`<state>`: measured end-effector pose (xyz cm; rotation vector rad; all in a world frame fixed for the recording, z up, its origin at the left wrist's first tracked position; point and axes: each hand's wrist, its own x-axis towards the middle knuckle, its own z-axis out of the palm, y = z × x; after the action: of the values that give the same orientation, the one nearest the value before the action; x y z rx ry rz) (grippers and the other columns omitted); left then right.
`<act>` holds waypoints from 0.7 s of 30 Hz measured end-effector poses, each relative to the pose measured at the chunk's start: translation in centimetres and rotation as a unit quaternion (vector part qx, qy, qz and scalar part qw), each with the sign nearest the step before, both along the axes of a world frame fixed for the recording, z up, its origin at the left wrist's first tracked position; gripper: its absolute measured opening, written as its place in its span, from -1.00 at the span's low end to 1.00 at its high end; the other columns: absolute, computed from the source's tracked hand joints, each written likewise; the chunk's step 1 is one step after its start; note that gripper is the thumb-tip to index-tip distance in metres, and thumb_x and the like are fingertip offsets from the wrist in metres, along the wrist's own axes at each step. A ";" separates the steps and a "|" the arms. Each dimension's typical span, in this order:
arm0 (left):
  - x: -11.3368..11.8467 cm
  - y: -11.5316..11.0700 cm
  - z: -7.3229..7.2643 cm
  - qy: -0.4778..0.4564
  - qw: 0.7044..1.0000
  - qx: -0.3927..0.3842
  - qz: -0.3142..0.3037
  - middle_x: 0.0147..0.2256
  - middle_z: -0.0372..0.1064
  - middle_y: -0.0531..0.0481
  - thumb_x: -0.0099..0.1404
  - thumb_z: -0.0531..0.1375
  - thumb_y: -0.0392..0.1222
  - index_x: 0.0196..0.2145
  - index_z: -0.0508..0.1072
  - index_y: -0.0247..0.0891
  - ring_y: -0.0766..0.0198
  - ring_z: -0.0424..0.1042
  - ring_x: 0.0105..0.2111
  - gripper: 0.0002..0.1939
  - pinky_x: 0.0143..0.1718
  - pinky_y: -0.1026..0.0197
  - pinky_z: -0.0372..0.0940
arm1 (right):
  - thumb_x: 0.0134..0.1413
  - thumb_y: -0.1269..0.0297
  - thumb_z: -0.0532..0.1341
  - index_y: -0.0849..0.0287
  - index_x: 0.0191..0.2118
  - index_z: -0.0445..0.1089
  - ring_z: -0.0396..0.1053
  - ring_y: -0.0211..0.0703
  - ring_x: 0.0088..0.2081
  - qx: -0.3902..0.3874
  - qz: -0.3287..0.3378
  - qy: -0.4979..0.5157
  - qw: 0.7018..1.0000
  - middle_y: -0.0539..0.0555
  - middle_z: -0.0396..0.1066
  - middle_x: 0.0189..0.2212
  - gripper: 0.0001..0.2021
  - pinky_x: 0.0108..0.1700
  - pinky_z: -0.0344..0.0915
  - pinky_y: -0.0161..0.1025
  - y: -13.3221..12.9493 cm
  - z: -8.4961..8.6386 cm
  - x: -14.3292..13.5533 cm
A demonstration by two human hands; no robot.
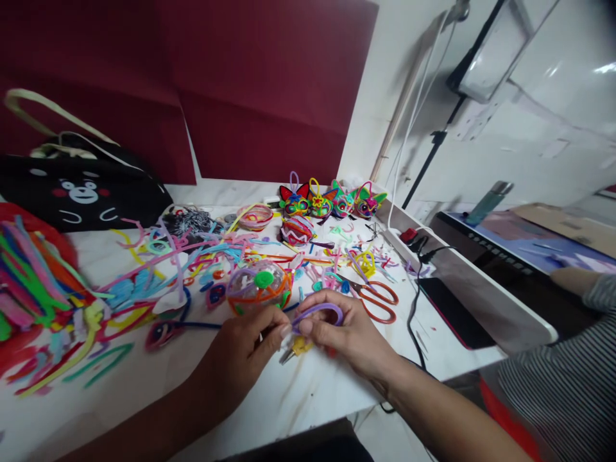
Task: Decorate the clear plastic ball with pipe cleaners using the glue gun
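Observation:
A purple pipe cleaner, bent into a loop, is held between my two hands above the white table. My right hand grips the loop between thumb and fingers. The thumb and index finger of my left hand pinch together at the loop's near ends. Just below the fingers is a yellow thing with a metal tip, partly hidden by my right hand. A clear ball wrapped in coloured pipe cleaners lies right behind my left hand. Orange-handled scissors rest beyond my right hand.
Loose pipe cleaners cover the table's left and middle. Several colourful animal-face ornaments stand at the back. A black bag is at left. On the right are a phone, a power strip, cables and a person in a striped sleeve.

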<state>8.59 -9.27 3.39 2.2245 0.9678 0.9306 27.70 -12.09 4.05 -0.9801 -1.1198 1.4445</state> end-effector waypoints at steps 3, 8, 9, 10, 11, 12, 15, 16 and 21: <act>-0.3 0.1 0.3 0.018 1.000 0.015 -0.007 -0.54 0.36 0.14 0.38 0.06 -0.14 -0.44 0.40 -0.19 0.35 0.37 -0.54 -0.75 -0.50 0.33 0.19 | -0.12 0.19 0.48 0.20 -0.31 0.52 0.28 -0.43 -0.51 0.022 -0.001 -0.046 0.999 -0.07 0.44 -0.50 -0.73 -0.46 0.20 -0.45 0.4 0.7 0.7; -0.5 0.3 1.2 0.039 0.999 0.006 -0.006 -0.50 0.38 0.15 0.40 0.06 -0.16 -0.40 0.40 -0.18 0.36 0.38 -0.51 -0.78 -0.46 0.33 0.19 | 0.02 0.07 0.41 0.21 -0.26 0.51 0.29 -0.41 -0.61 0.053 0.052 -0.063 0.995 -0.08 0.38 -0.57 -0.70 -0.57 0.28 -0.42 1.3 0.8 1.4; -0.5 0.4 1.3 0.034 0.999 0.007 -0.001 -0.51 0.37 0.16 0.40 0.06 -0.15 -0.40 0.40 -0.18 0.36 0.37 -0.52 -0.78 -0.46 0.33 0.18 | 0.05 0.05 0.38 0.21 -0.25 0.51 0.29 -0.40 -0.63 0.057 0.061 -0.058 0.995 -0.09 0.37 -0.58 -0.69 -0.59 0.29 -0.41 1.5 0.7 1.5; -0.4 0.4 1.5 0.029 1.000 0.005 0.007 -0.52 0.34 0.16 0.39 0.06 -0.15 -0.41 0.40 -0.18 0.36 0.35 -0.53 -0.77 -0.46 0.32 0.17 | 0.08 0.03 0.36 0.21 -0.24 0.51 0.29 -0.39 -0.64 0.059 0.065 -0.051 0.995 -0.08 0.37 -0.58 -0.69 -0.60 0.31 -0.40 1.6 0.7 1.6; -0.3 0.5 1.6 0.026 1.000 -0.002 0.015 -0.53 0.32 0.16 0.39 0.07 -0.14 -0.42 0.40 -0.18 0.36 0.32 -0.54 -0.77 -0.47 0.32 0.16 | 0.09 0.02 0.35 0.20 -0.23 0.52 0.31 -0.39 -0.63 0.060 0.065 -0.046 0.995 -0.07 0.39 -0.56 -0.69 -0.60 0.33 -0.39 1.7 0.6 1.6; -0.2 0.5 1.8 0.024 0.999 -0.013 0.024 -0.54 0.31 0.16 0.39 0.07 -0.13 -0.42 0.40 -0.18 0.36 0.31 -0.55 -0.76 -0.47 0.31 0.15 | 0.09 0.02 0.35 0.20 -0.24 0.52 0.33 -0.38 -0.63 0.059 0.062 -0.042 0.995 -0.05 0.42 -0.53 -0.69 -0.60 0.35 -0.39 1.8 0.6 1.7; 0.2 0.5 2.0 0.026 0.997 -0.060 0.045 -0.53 0.32 0.13 0.39 0.06 -0.08 -0.42 0.41 -0.18 0.33 0.28 -0.55 -0.74 -0.50 0.30 0.13 | 0.08 0.03 0.36 0.20 -0.27 0.53 0.33 -0.40 -0.64 0.052 0.049 -0.034 0.997 -0.01 0.47 -0.48 -0.70 -0.61 0.33 -0.40 2.0 0.6 1.9; 0.3 0.5 2.0 0.024 0.996 -0.073 0.051 -0.53 0.33 0.12 0.38 0.07 -0.06 -0.41 0.42 -0.17 0.32 0.28 -0.55 -0.74 -0.51 0.30 0.12 | 0.08 0.04 0.36 0.21 -0.29 0.53 0.33 -0.41 -0.64 0.050 0.045 -0.033 0.997 -0.01 0.47 -0.49 -0.70 -0.61 0.32 -0.41 2.1 0.6 2.0; 0.5 1.0 1.5 0.010 0.993 -0.101 0.057 -0.58 0.29 0.13 0.35 0.10 -0.01 -0.39 0.46 -0.16 0.32 0.26 -0.57 -0.74 -0.54 0.30 0.11 | 0.06 0.05 0.38 0.21 -0.31 0.54 0.32 -0.43 -0.65 0.043 0.028 -0.020 0.999 -0.02 0.47 -0.50 -0.71 -0.60 0.29 -0.44 2.3 0.4 2.1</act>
<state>9.13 -8.31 4.89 2.0297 1.1545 0.8215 29.77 -9.80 4.44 -0.9271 -1.2362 1.4159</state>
